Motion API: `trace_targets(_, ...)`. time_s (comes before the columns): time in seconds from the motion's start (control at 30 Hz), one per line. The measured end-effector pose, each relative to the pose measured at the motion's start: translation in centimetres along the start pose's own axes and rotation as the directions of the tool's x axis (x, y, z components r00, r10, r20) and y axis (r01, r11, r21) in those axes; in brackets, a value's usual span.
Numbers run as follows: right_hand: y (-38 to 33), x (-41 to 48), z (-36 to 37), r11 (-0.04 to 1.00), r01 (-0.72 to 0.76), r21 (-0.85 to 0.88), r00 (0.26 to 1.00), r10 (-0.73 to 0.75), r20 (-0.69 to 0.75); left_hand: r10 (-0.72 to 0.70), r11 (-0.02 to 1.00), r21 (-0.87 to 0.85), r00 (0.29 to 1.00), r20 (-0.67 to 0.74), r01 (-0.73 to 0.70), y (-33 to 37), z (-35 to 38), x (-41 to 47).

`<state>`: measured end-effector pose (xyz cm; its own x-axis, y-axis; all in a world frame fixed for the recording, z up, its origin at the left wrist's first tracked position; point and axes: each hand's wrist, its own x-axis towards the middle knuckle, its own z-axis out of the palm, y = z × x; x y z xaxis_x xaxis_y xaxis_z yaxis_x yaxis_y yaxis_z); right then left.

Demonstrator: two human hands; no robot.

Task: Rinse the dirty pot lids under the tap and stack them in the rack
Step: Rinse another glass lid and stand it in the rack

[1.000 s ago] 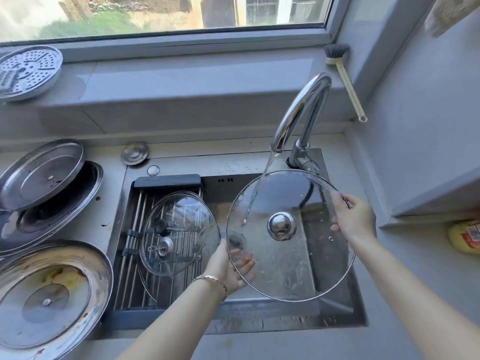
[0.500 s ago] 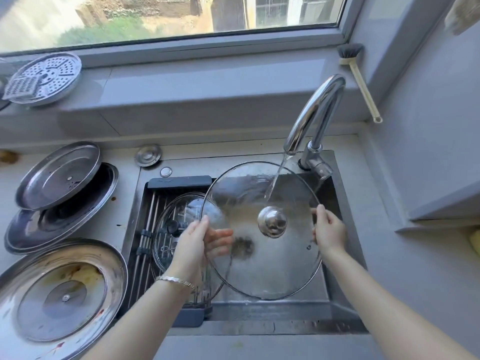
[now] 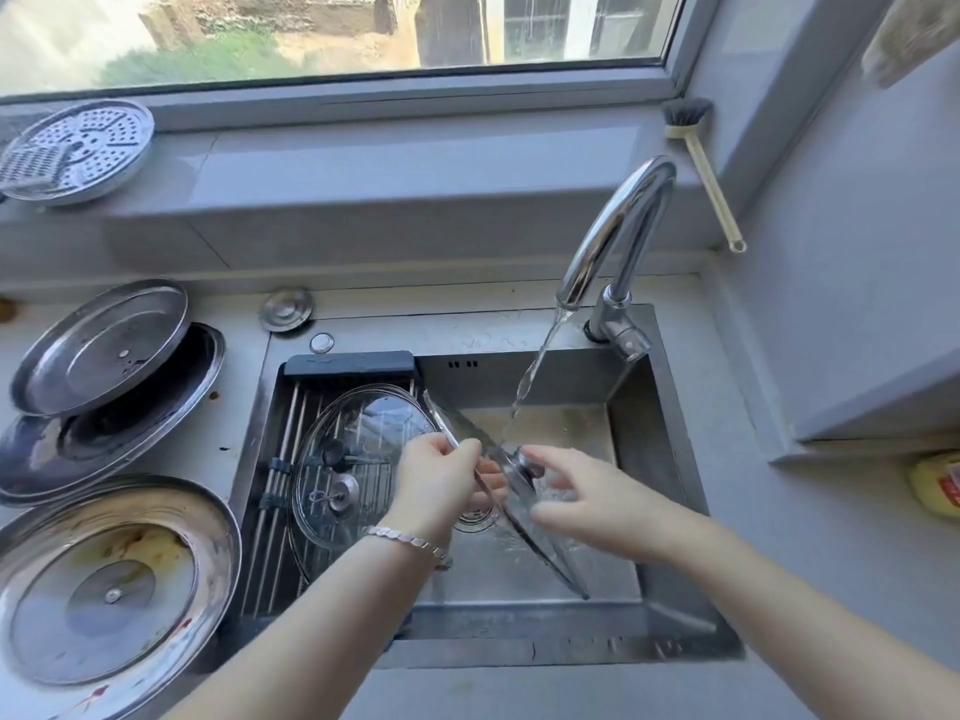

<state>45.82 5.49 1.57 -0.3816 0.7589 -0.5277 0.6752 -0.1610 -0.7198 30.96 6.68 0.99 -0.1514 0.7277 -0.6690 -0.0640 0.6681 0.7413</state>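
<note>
We see glass lid turned since half second ago: was face-on, now edge-on, tilted over sink under tap stream. Left hand fingers clamped on lid rim, wrist bent down. Right hand now by knob, fingers spread against wet face; real grip, cannot tell. Count: two glass lids, second lying in rack; three steel lids on bench left, dirty; one brush on sill.
</note>
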Motion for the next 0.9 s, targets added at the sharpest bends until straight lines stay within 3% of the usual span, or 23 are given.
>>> trace_targets(0.07,-0.9,-0.8,0.9,0.978,0.040,-0.206,0.997,-0.026,0.067,-0.036,0.999,-0.029,0.999,0.038,0.037,0.2,1.5,-0.1)
trace_targets(0.17,0.4,0.0,1.2,0.813,-0.058,-0.579,0.973,-0.084,-0.216,-0.061,0.995,-0.076,0.995,0.074,0.067,0.3,3.4,0.0)
trace_targets(0.23,1.6,0.6,0.9,0.750,-0.077,-0.657,0.937,-0.170,-0.304,-0.030,0.994,-0.103,0.992,0.124,0.043,0.6,4.2,0.1)
trace_targets(0.3,2.9,0.9,0.1,0.771,-0.080,-0.632,0.923,-0.182,-0.339,0.013,0.996,-0.092,0.981,0.192,0.005,0.7,4.2,0.3)
trace_targets(0.37,4.6,0.8,-1.2,0.875,-0.096,-0.475,0.902,-0.125,-0.413,0.064,0.998,0.002,0.976,0.208,-0.066,-0.2,3.5,1.2)
trace_targets(0.43,6.1,0.4,-2.0,0.978,-0.070,-0.196,0.858,-0.042,-0.513,0.070,0.990,0.115,0.987,0.142,-0.086,-2.0,2.3,2.3)
trace_targets(0.53,7.6,0.3,-2.8,0.967,-0.028,0.252,0.785,0.177,-0.593,-0.036,0.937,0.347,0.999,-0.008,0.037,-5.2,0.5,4.2)
trace_targets(0.6,8.1,0.4,-3.4,0.843,0.014,0.538,0.771,0.333,-0.542,-0.186,0.902,0.385,0.981,-0.058,0.193,-6.6,-0.2,4.7)
trace_targets(0.7,9.3,0.7,-3.8,0.654,0.037,0.755,0.788,0.446,-0.425,-0.382,0.922,0.065,0.924,0.013,0.381,-6.9,-0.6,4.9)
trace_targets(0.8,10.6,1.2,-2.1,0.475,-0.021,0.880,0.817,0.515,-0.259,-0.311,0.915,-0.246,0.947,0.073,0.320,-5.0,-1.3,4.7)
trace_targets(0.9,11.5,2.1,1.3,0.235,-0.071,0.969,0.829,0.554,-0.073,-0.150,0.955,-0.248,0.987,0.060,0.160,-2.5,-2.6,3.9)
